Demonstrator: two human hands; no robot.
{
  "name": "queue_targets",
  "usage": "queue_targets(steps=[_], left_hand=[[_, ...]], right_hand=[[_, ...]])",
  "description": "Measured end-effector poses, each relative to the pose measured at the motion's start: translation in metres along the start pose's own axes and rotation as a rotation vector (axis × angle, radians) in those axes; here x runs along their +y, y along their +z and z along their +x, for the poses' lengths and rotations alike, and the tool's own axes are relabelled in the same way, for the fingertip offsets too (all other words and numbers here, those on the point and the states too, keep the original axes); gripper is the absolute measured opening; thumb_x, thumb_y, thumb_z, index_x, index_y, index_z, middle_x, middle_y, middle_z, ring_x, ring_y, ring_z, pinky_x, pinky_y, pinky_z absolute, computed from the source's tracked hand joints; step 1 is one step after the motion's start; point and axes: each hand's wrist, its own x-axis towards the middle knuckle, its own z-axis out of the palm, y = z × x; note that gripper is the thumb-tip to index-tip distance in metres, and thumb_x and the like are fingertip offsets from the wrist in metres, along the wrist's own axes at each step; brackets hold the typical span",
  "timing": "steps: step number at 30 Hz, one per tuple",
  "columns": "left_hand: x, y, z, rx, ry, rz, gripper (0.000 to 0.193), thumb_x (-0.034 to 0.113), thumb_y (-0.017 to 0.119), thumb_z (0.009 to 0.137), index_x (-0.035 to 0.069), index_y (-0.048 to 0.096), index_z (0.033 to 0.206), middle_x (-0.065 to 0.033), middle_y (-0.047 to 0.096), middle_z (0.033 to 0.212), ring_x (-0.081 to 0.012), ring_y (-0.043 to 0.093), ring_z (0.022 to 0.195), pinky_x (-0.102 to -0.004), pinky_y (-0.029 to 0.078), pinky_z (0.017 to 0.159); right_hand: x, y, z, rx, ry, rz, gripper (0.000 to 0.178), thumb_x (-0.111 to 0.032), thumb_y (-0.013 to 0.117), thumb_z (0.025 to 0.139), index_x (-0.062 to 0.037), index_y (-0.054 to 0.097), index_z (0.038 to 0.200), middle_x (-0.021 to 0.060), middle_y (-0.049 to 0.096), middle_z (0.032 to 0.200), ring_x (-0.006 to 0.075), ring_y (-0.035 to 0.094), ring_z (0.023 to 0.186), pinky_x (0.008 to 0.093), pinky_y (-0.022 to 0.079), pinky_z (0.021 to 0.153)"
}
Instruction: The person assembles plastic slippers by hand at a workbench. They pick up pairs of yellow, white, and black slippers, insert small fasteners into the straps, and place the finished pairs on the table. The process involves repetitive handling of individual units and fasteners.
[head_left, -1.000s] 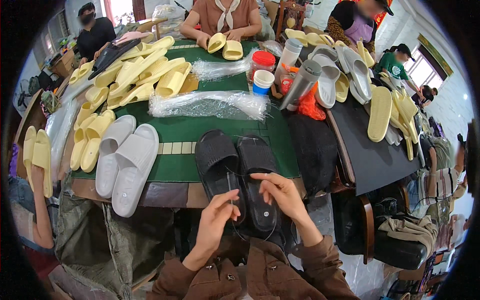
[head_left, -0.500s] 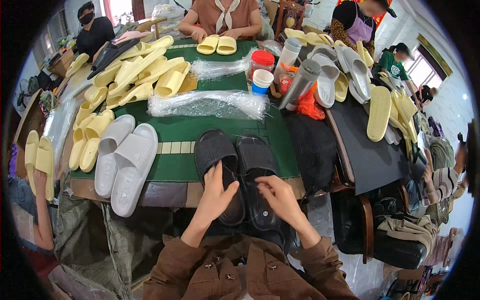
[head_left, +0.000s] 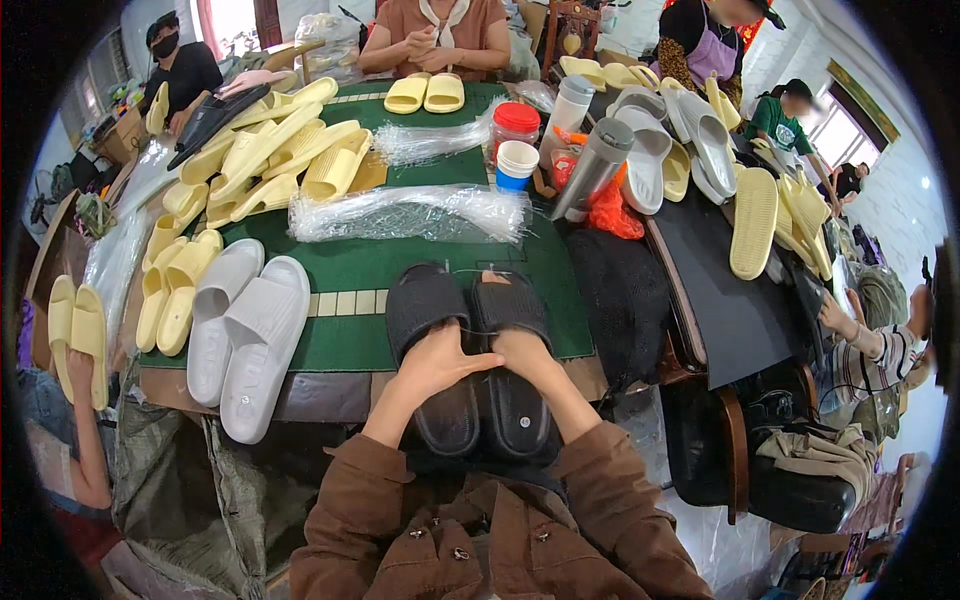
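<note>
A pair of black slide slippers lies side by side in front of me, heels toward me over the table edge. My left hand (head_left: 437, 357) reaches under the strap of the left slipper (head_left: 447, 425), its thumb stretched out to the right and its other fingers hidden. My right hand (head_left: 526, 352) is pushed under the strap of the right slipper (head_left: 522, 420). Its fingertips show at the toe opening; the thumb is hidden. A thin clear tie (head_left: 468, 331) runs between the two straps, and another bit of it stands up at the toes.
Grey slippers (head_left: 265, 345) and a pile of yellow slippers (head_left: 262, 150) lie to the left. A bundle of clear ties (head_left: 410, 214) crosses the green mat (head_left: 345, 335). Beyond it stand a red-lidded jar (head_left: 515, 122), a paper cup (head_left: 516, 165) and a steel flask (head_left: 597, 168). Co-workers sit around.
Both hands have moved forward, deeper under the straps; the right fingertips now come out at the toe. The person across has let go of the yellow slippers and raised their hands.
</note>
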Motion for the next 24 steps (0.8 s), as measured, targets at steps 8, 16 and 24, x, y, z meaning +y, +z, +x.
queue_targets(steps=[8,16,24], left_hand=[[-0.012,0.016,-0.017,0.242,0.053,0.165,0.091,0.052,0.078,0.065,-0.019,0.049,0.114,-0.0336,0.054,0.116,-0.0445,0.056,0.108,-0.0456,0.045,0.095],[-0.011,0.045,-0.008,0.499,0.027,0.269,0.044,0.026,0.07,0.073,-0.011,0.059,0.094,-0.0279,0.062,0.098,-0.042,0.06,0.094,-0.0492,0.044,0.089],[-0.017,0.056,-0.003,0.654,0.121,0.321,0.041,0.029,0.067,0.076,-0.008,0.061,0.093,-0.0258,0.063,0.096,-0.0425,0.06,0.094,-0.0485,0.044,0.088]], right_hand=[[-0.076,-0.066,-0.003,-0.309,0.063,0.048,0.049,-0.007,0.046,0.081,0.0093,0.048,0.128,0.0303,0.052,0.125,0.0381,0.051,0.115,0.0422,0.04,0.099],[-0.052,0.002,-0.001,0.334,-0.138,-0.079,0.017,-0.009,0.056,0.073,0.0035,0.066,0.067,0.0235,0.064,0.076,0.036,0.065,0.069,0.0445,0.051,0.062],[-0.1,-0.069,-0.062,0.431,0.087,0.619,0.037,-0.021,0.045,0.097,0.0099,0.06,0.086,0.0256,0.064,0.091,0.0429,0.062,0.086,0.0455,0.05,0.077]])
